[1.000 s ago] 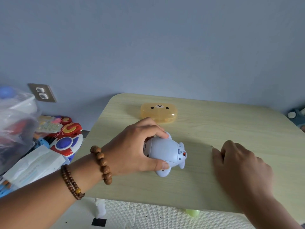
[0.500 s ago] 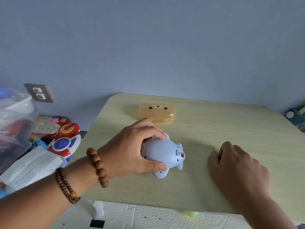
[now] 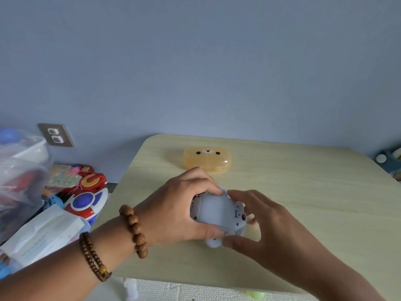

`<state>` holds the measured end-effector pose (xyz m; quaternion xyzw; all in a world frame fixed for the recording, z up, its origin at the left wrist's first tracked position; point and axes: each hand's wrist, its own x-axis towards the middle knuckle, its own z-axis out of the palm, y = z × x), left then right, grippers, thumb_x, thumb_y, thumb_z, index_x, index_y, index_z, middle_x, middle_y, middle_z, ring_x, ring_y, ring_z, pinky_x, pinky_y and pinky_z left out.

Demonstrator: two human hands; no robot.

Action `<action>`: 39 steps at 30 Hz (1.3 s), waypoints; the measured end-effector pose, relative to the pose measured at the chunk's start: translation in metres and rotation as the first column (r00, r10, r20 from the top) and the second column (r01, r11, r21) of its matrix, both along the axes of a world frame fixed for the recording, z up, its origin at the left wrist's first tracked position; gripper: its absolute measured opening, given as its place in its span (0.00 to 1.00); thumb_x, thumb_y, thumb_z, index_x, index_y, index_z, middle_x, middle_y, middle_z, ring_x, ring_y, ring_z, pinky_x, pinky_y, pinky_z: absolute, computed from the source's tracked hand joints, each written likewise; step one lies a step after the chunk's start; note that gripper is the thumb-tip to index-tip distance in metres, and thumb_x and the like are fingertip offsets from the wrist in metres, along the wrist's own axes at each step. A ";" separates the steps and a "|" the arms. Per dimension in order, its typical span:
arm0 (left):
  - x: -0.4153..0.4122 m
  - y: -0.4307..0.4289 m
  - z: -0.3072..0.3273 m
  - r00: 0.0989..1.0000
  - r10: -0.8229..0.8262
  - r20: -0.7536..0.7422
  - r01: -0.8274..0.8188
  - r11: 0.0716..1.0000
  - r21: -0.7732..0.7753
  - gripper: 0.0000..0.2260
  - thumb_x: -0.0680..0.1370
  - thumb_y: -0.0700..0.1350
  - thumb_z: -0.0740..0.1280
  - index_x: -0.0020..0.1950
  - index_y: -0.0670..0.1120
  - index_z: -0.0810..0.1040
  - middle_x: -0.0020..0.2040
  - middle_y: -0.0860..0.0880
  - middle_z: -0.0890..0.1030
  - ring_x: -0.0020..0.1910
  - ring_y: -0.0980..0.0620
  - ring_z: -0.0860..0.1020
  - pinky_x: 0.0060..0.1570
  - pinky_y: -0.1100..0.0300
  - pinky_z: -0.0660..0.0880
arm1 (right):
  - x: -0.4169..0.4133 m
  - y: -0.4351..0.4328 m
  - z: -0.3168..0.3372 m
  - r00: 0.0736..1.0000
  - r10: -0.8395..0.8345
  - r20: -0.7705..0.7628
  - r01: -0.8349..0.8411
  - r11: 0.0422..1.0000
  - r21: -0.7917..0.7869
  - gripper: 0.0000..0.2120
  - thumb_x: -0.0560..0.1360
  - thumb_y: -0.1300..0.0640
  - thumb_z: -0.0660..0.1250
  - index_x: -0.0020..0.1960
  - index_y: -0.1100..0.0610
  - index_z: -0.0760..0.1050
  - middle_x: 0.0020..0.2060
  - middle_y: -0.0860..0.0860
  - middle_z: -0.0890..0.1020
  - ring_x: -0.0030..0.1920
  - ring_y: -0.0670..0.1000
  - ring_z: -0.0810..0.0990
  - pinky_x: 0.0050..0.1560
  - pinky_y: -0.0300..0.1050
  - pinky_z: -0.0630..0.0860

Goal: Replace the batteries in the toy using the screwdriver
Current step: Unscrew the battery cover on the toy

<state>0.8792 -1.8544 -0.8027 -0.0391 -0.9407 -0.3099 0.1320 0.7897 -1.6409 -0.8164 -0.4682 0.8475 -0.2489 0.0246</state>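
Note:
A pale blue plastic toy (image 3: 214,211) lies underside up on the light wooden table (image 3: 314,187), with a small red switch near its right end. My left hand (image 3: 173,209) grips the toy's left half, fingers over the far side and thumb on the near side. My right hand (image 3: 271,231) reaches in from the right, its fingertips on the far edge and its thumb on the near edge of the toy's right end. No screwdriver shows in this view.
A yellow translucent case with a bear face (image 3: 206,159) sits on the table behind the toy. Off the table's left edge lie a red, white and blue toy (image 3: 86,198), paper packets (image 3: 41,235) and a plastic bag (image 3: 19,170). A wall outlet (image 3: 55,135) is behind them.
My right hand has left the table surface on the right and moved left onto the toy's right end. My left hand has kept its grip on the toy.

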 end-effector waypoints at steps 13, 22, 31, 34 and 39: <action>-0.006 0.036 0.020 0.958 0.261 0.116 -0.245 0.960 -0.134 0.21 0.65 0.69 0.68 0.48 0.57 0.71 0.49 0.59 0.72 0.44 0.60 0.75 0.44 0.60 0.74 | -0.012 -0.003 -0.001 0.980 0.056 0.190 -0.023 0.985 -0.171 0.28 0.64 0.46 0.81 0.62 0.42 0.80 0.47 0.42 0.82 0.46 0.46 0.82 0.42 0.34 0.78; -0.014 0.077 0.028 0.893 0.437 0.108 -0.379 0.860 -0.341 0.20 0.69 0.67 0.62 0.47 0.53 0.63 0.48 0.54 0.69 0.39 0.49 0.71 0.37 0.55 0.66 | -0.010 -0.002 0.007 0.989 0.091 0.119 -0.067 0.979 -0.194 0.19 0.63 0.48 0.78 0.54 0.44 0.82 0.41 0.44 0.83 0.43 0.47 0.82 0.39 0.37 0.77; -0.017 0.078 0.032 0.884 0.444 0.146 -0.375 0.860 -0.345 0.15 0.70 0.62 0.63 0.45 0.54 0.64 0.45 0.55 0.68 0.37 0.50 0.72 0.34 0.55 0.67 | -0.008 -0.003 0.006 0.994 0.073 0.087 -0.054 0.979 -0.198 0.17 0.63 0.48 0.79 0.51 0.46 0.83 0.40 0.45 0.83 0.42 0.47 0.80 0.39 0.38 0.75; -0.018 0.079 0.031 0.883 0.449 0.134 -0.384 0.857 -0.344 0.15 0.70 0.62 0.63 0.45 0.54 0.64 0.45 0.55 0.68 0.36 0.50 0.72 0.34 0.55 0.67 | -0.007 -0.004 0.006 0.994 0.070 0.086 -0.051 0.977 -0.206 0.17 0.63 0.50 0.80 0.51 0.46 0.83 0.39 0.43 0.83 0.42 0.47 0.80 0.39 0.33 0.73; -0.020 0.078 0.032 0.874 0.467 0.137 -0.395 0.845 -0.360 0.16 0.70 0.63 0.64 0.46 0.54 0.65 0.45 0.55 0.69 0.37 0.48 0.73 0.35 0.55 0.66 | -0.005 -0.004 0.006 0.990 0.071 0.121 -0.042 0.973 -0.226 0.18 0.63 0.46 0.79 0.52 0.44 0.83 0.40 0.44 0.84 0.43 0.47 0.81 0.39 0.35 0.75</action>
